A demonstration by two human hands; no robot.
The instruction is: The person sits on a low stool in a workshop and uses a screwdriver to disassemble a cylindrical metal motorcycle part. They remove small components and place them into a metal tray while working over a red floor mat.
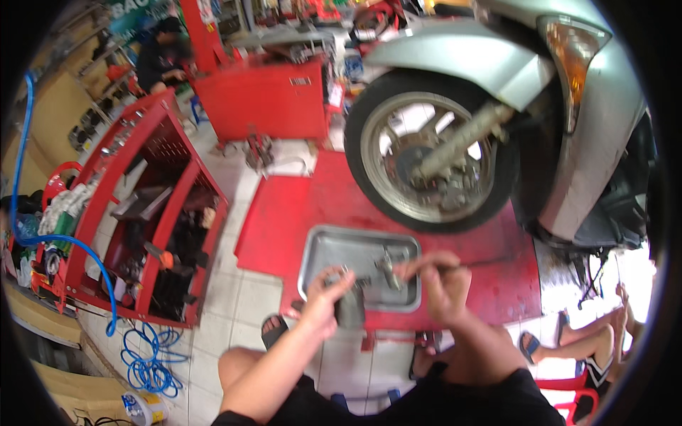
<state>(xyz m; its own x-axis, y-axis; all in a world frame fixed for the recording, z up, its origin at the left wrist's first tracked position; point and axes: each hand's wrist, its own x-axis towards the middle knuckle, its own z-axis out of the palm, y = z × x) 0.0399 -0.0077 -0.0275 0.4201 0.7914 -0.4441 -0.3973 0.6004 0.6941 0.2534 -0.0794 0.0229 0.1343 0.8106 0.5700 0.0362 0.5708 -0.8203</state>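
Gripped narrowly in the fingers of the left hand (323,305), above the near edge of a shallow metal tray (334,248): a grey cylindrical part (350,309), blurred. Extended over the tray's right side with the right hand (446,290), forefinger toward a silvery metal part (389,270); impossible to tell whether closed on anything. Seen against the tray's floor, either inside or just above: that same silvery piece. Spread beneath the tray: a red platform (483,266). Parked just beyond, to the right: a silver scooter (455,57), front wheel (364,153) over the platform. Kept to the left in the open compartments of a red tool cart (188,181): an orange-ended tool (166,260), a grey box-like piece (142,204) and dark clutter. Standing near left, by a coiled blue hose (153,358): a white bucket (153,410), contents unclear. Farther off: a red cabinet (263,99), topped with assorted gear. Visible at far left: a person (156,60) in dark clothing.
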